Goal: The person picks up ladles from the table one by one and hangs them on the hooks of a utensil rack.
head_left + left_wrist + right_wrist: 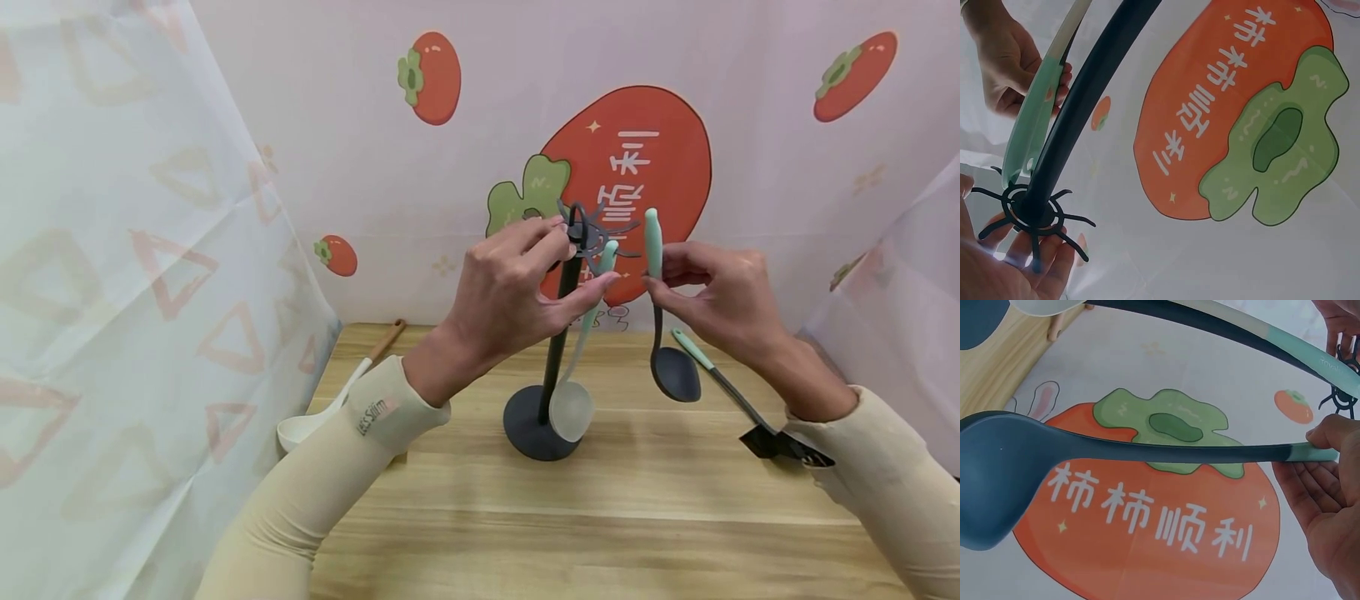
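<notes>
A dark utensil stand [556,358] with a round base rises from the table, crowned by a ring of hooks [1034,240]. My left hand [517,279] holds the stand at its top, fingers curled around the hook ring and thumb stretched out to the right. From a hook on the near right side hangs a ladle with a pale bowl [572,412] and mint handle. My right hand [716,287] pinches a second ladle [677,375] by its mint handle, thumb against fingers. This ladle's dark bowl points down, to the right of the stand and above the table.
On the wooden table [600,525] at right lies a spatula [731,392] with mint handle and black head, partly behind the right sleeve. At left a white spoon [307,425] with wooden handle lies behind the left forearm. Printed cloth [337,150] surrounds the table.
</notes>
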Available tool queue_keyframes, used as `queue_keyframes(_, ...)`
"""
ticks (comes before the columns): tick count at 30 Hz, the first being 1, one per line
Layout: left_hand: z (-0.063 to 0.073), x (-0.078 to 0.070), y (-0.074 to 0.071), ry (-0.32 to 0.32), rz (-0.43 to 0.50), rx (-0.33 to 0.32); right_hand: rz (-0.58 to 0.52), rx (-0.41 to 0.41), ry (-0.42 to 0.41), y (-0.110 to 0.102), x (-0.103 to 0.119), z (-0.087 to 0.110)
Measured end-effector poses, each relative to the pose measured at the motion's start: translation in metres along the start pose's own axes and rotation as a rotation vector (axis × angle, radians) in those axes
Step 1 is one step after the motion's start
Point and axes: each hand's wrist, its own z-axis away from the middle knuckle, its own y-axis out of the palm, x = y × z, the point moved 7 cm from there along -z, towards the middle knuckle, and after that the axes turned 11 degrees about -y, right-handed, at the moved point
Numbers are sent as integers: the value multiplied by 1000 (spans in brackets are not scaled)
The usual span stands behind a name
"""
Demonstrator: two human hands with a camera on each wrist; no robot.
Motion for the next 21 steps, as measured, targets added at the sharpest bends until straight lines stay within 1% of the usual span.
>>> queue_keyframes(6, 1, 0, 0, 1, 14, -3, -2, 6, -1, 1, 0, 0)
queue_keyframes(16, 1, 1, -1, 1, 35, 22, -6, 25, -20, 3, 2, 0)
queue_keyframes(21, 1, 2, 0, -13, 47, 39, -5, 41, -41, 5, 4, -1)
